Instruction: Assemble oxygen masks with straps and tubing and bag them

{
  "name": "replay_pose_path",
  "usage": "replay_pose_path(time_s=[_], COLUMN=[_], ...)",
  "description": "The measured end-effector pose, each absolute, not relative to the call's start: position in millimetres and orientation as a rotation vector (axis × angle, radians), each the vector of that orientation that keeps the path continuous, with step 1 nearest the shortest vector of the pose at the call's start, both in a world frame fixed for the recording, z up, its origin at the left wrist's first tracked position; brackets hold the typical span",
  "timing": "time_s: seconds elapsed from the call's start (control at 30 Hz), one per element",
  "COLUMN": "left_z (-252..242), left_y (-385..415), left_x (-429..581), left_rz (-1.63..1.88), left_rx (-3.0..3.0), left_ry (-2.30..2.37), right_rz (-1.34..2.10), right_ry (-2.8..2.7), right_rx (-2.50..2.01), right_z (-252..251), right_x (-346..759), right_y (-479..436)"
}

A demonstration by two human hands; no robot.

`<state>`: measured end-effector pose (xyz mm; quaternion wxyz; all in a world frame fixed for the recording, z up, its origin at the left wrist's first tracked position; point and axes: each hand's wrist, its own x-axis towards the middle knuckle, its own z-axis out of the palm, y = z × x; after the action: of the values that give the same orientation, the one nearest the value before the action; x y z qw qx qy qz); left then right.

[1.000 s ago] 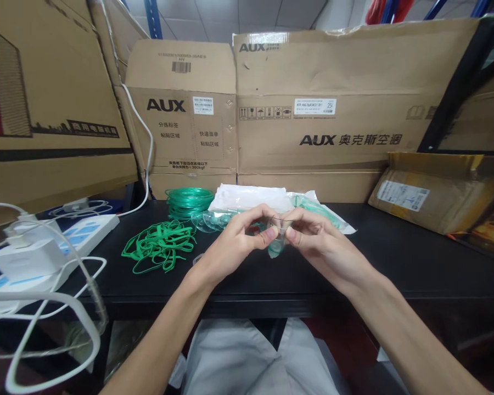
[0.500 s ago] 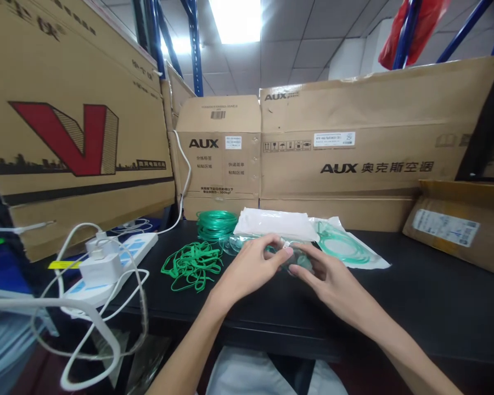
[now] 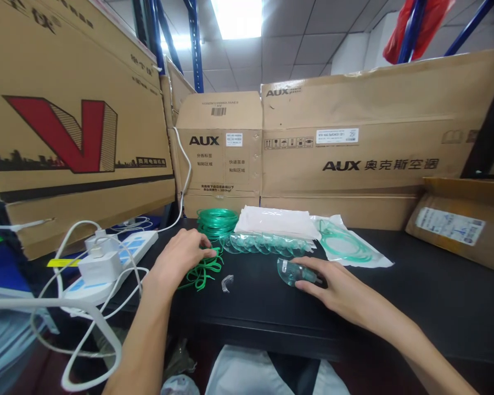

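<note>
My right hand [image 3: 319,276] holds a clear green face mask [image 3: 288,271] by its side, fingers above and thumb below, just over the black table. A small white mark shows on the mask's edge. On the left, my left hand [image 3: 185,255] is at the heap of green elastic cord [image 3: 203,274], its thumb and fingers curled together on the strands. The hand covers part of the heap. Between my hands lie small clear or silvery strips [image 3: 227,283], too small to make out. A row of nested clear green masks [image 3: 267,244] lies behind.
A coil of green tubing [image 3: 217,222] sits at the back, beside white packets [image 3: 274,220] and a bagged tube [image 3: 346,244]. To the left are a power strip [image 3: 138,247] and looping white cables [image 3: 117,345]. Cardboard boxes [image 3: 341,181] wall off the back; another box [image 3: 456,219] stands right.
My left hand has let go of the mask and moved left to the green cord. My right hand keeps the mask. The row of masks and the small strips have come into sight.
</note>
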<state>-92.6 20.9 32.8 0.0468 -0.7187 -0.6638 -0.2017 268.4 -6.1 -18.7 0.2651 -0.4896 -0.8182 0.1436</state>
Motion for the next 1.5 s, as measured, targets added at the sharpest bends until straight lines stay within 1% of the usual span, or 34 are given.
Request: replay_pose_path(time_s=[0.07,0.13,0.27,0.37,0.43,0.5,0.63,0.8,0.87,1.0,1.1,1.23,1.33,1.43,1.5], left_z=[34.8,39.6,50.2,53.2,53.5,53.9,56.0,53.3,49.9,41.8,35.1,27.3,26.2,30.2,33.9], left_y=[20.9,19.9,15.2,10.4,6.2,0.6,-12.5,-18.4,-16.0,-7.4,-0.4,7.0,8.2,4.2,0.3], left_x=[-90.7,-85.4,-70.4,-55.2,-42.7,-29.2,-5.3,12.4,16.0,18.7,18.6,17.3,15.1,11.2,8.5], left_rz=[-0.608,-0.713,-1.244,-1.62,-1.773,-1.84,-1.814,-1.689,-1.606,-1.311,-1.179,-1.061,-1.08,-1.137,-1.127], left_rx=[-2.214,-2.16,-1.961,-2.083,-2.224,-2.357,-2.559,-2.8,-2.92,-3.09,-3.104,-3.075,-2.957,-2.831,-2.816], left_ry=[-2.008,-1.94,-1.784,-1.6,-1.45,-1.326,-1.159,-1.124,-1.109,-1.167,-1.261,-1.423,-1.506,-1.507,-1.502], right_rz=[0.384,0.38,0.364,0.37,0.376,0.373,0.347,0.294,0.282,0.268,0.262,0.068,-0.019,0.017,0.06], right_ry=[-2.219,-2.225,-2.235,-2.238,-2.238,-2.24,-2.272,-2.309,-2.306,-2.301,-2.308,-2.256,-2.248,-2.316,-2.357], right_rx=[-1.314,-1.31,-1.303,-1.3,-1.305,-1.314,-1.328,-1.402,-1.448,-1.49,-1.492,-1.421,-1.276,-1.126,-1.109], right_z=[-18.5,-18.6,-19.9,-19.5,-18.3,-16.6,-11.5,-5.2,-4.8,-7.0,-4.8,8.1,16.0,14.3,9.2], right_x=[267.8,267.1,265.8,265.3,265.3,266.3,273.2,290.4,298.7,316.5,326.0,316.7,291.5,263.5,249.7], right_y=[-6.4,-6.9,-8.1,-9.2,-10.2,-11.1,-11.7,-11.4,-11.1,-7.8,-5.8,-12.1,-23.1,-34.1,-39.1])
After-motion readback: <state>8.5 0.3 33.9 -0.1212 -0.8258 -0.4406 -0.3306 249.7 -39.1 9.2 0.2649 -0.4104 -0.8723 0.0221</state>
